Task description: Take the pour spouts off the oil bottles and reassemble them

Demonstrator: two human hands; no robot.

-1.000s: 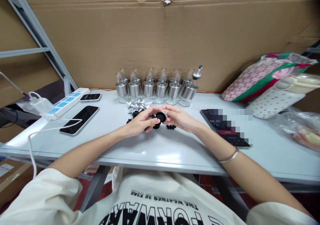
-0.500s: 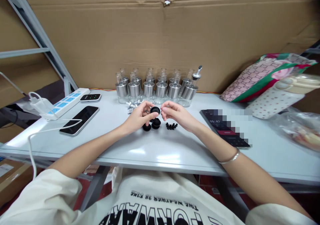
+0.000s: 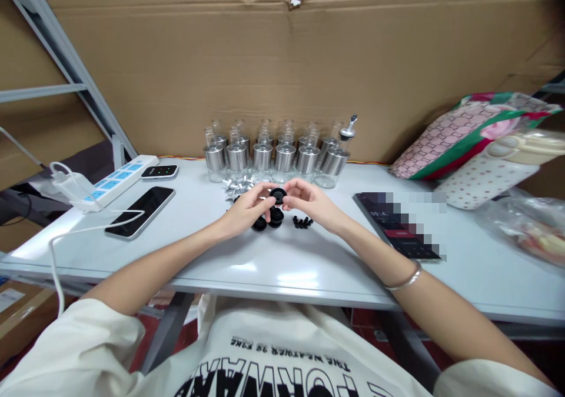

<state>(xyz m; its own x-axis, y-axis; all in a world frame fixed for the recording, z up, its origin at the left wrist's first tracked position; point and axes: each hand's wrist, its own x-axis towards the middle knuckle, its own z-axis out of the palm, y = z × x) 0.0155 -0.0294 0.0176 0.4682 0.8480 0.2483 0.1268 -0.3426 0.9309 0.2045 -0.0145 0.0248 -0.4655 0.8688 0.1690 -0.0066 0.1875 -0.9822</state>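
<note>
Between my two hands is a round black stopper (image 3: 278, 195), held up a little over the table. My left hand (image 3: 248, 207) is closed on its left side, fingers and thumb at the rim. From the right, my right hand (image 3: 311, 204) pinches the same stopper. Below lie more black stoppers (image 3: 276, 217), partly hidden by my left hand. A cluster of small black tips (image 3: 303, 222) lies under my right hand. Behind my left hand is a heap of silver metal spouts (image 3: 238, 187).
Glass bottles with steel sleeves (image 3: 285, 158) stand in rows at the back; a pourer (image 3: 348, 129) sits in the rightmost one. Phones (image 3: 141, 213) and a power strip (image 3: 119, 180) lie left. To the right are a tablet-like device (image 3: 392, 226), a dotted flask (image 3: 485, 170) and a patterned bag (image 3: 450, 141).
My right hand has come in to the stopper and now touches it. The stopper has shifted slightly right, and my left hand has moved with it.
</note>
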